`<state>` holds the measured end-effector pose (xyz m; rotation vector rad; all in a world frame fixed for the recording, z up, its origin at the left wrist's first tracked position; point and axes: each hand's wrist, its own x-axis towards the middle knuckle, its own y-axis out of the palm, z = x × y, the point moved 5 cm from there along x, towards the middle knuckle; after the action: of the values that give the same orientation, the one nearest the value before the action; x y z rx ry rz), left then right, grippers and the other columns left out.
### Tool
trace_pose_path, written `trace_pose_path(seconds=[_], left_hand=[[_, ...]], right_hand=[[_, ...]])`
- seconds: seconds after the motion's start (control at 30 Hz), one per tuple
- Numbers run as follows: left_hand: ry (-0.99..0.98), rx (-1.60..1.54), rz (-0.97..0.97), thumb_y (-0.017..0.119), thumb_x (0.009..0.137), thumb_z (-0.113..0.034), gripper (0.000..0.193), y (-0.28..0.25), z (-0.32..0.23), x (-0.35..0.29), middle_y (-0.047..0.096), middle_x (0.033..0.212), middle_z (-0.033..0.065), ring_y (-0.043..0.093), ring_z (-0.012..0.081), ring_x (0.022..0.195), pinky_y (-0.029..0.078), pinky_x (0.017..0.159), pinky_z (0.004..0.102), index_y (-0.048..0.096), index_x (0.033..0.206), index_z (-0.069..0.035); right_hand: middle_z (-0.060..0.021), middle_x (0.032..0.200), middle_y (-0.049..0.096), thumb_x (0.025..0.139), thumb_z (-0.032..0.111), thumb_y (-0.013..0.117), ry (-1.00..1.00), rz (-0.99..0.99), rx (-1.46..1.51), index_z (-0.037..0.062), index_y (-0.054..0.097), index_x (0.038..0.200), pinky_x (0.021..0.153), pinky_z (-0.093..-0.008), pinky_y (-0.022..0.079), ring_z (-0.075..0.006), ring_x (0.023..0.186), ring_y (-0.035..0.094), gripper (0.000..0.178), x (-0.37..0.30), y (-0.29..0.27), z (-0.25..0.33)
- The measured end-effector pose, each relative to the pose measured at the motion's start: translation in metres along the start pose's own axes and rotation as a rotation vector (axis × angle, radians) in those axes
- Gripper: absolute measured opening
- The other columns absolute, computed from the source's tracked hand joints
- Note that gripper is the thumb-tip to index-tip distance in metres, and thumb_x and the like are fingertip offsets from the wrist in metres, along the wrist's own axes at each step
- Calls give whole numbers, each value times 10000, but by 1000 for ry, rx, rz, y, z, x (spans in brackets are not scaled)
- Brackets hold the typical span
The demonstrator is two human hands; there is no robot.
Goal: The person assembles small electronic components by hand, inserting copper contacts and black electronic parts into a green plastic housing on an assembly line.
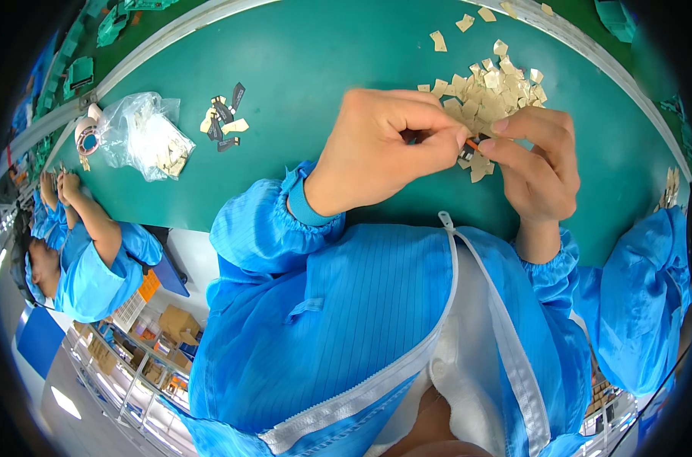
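Both my hands are raised over the green table and meet at the fingertips. Between them is a small black and orange strip-like piece (473,143), mostly covered by fingers. My left hand (384,145) pinches it from the left with thumb and forefinger. From the other side, the thumb and forefinger of my right hand (542,156) close on its right end. Just beyond and below my fingers lies a loose heap of small cream-coloured flat pieces (506,85), partly hidden by my hands.
Black strips and cream pieces (222,118) form a small cluster left of centre. Farther left are a clear plastic bag (132,126) with cream pieces and a roll of tape (87,139). A pale rail (159,46) borders the table. Co-workers (94,266) in blue sit at both sides.
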<state>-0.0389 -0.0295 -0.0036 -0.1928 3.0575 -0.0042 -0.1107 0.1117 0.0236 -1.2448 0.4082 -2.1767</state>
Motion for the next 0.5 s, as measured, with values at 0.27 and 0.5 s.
trace_pose_path(seconds=[0.27, 0.5], left_hand=[[177, 601, -300, 704, 744, -58, 89, -18, -1, 6, 623, 734, 58, 569, 104, 604, 424, 514, 226, 690, 803, 7], [256, 854, -350, 794, 642, -130, 176, -35, -36, -39, 613, 832, 66, 573, 166, 701, 428, 577, 271, 700, 760, -40]], right_hand=[[-153, 851, 623, 692, -96, 653, 63, -172, 142, -20, 596, 869, 629, -308, 469, -218, 748, 572, 201, -2, -15, -11], [-154, 866, 623, 757, -136, 611, 345, -186, 633, -59, 576, 891, 671, -284, 485, -206, 770, 596, 159, -8, -8, -12]])
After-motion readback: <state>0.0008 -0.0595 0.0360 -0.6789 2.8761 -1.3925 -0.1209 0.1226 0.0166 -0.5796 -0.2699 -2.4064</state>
